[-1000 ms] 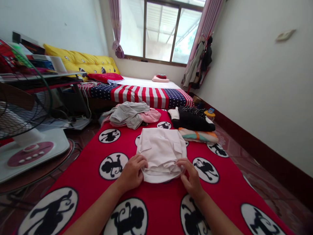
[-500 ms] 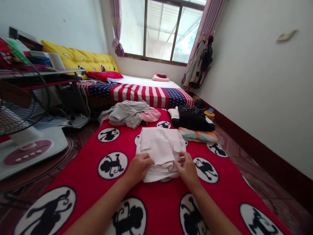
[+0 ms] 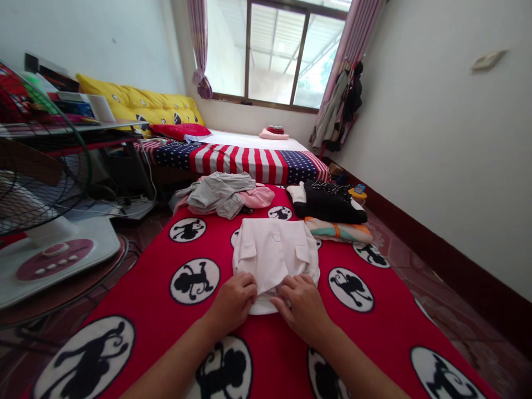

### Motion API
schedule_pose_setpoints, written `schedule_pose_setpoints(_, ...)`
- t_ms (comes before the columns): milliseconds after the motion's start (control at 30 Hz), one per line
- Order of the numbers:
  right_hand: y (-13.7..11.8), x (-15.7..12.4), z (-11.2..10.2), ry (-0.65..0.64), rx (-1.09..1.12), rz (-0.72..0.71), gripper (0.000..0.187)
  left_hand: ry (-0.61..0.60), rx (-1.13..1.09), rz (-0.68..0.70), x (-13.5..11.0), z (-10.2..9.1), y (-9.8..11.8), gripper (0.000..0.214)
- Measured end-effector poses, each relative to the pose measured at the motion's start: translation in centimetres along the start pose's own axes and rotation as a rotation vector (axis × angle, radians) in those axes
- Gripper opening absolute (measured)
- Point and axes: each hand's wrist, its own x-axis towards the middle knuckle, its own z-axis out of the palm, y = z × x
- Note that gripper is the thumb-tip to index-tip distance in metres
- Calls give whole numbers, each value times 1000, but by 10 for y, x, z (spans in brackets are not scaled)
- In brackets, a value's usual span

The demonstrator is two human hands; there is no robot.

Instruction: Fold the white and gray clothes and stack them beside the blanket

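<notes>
Small bedroom, window (image 3: pixel 274 55) at the far end with pink curtains (image 3: pixel 199 39), bed (image 3: pixel 241 160) in a US-flag-print cover below it, yellow cushion (image 3: pixel 137 108) and red pillow (image 3: pixel 180 131) at its left end. Nearer, a red blanket (image 3: pixel 141 299) with black monkey prints in white circles carries the clothes. White shirt (image 3: pixel 274 255) lies folded in the middle of the blanket, collar end away from the person, one button (image 3: pixel 276 237) and two flap pockets (image 3: pixel 247 249) facing up. Left hand (image 3: pixel 233 302) and right hand (image 3: pixel 301 302) are both on the near edge of the shirt, side by side and close together, palms down with fingers spread slightly, pressing on the fold, no pinch visible; fingertips may be tucked at the fold, hard to tell from this angle. Beyond the shirt, a grey garment (image 3: pixel 218 194) sits on a pink garment (image 3: pixel 260 197), and a black garment (image 3: pixel 328 205) sits on a striped folded cloth (image 3: pixel 338 230). Fan (image 3: pixel 41 166) stands at left beside a worktop (image 3: pixel 70 130).
</notes>
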Motion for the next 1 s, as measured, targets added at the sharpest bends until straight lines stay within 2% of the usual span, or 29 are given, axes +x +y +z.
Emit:
schedule_pose_setpoints(33,-2,0,-1,20,-5,4,18,-1,5,-15,-1,2,1,19)
schedule_pose_setpoints(67,-4,0,-2,39,-11,-3,29,0,7,-26,-2,3,2,19)
schedule_pose_setpoints(100,-5,1,-1,44,-19,-24,49,3,5,-33,-3,4,3,19)
schedule_pose_setpoints(167,-6,4,4,-16,-38,-79,82,13,-9,-42,-5,4,3,19)
schedule_pose_setpoints(200,-6,7,8,-71,-44,-96,88,19,-20,-44,-6,4,3,19)
schedule_pose_setpoints(300,-3,14,24,-186,-76,-107,80,40,-60,-46,-10,4,3,21)
schedule_pose_setpoints(467,2,27,47,-127,-302,-193,53,108,-141,-69,-14,3,6,19)
schedule_pose_setpoints(567,3,41,45,-132,-372,-257,47,157,-209,-104,-14,2,4,19)
schedule_pose_setpoints(633,3,54,35,-192,-330,-256,42,247,-252,-139,-13,1,1,19)
schedule_pose_setpoints(700,2,69,17,-220,-216,-191,36,366,-274,-181,-13,-2,-5,19)
schedule_pose_setpoints(767,0,82,-5,-156,-2,-93,32,476,-280,-227,-14,-7,-10,19)
schedule_pose_setpoints(867,-3,96,-39,-15,500,78,22,606,-302,-306,-15,-14,-12,21)
schedule_pose_setpoints(1000,-2,103,-75,187,1093,446,18,686,-458,-429,-16,-17,1,25)
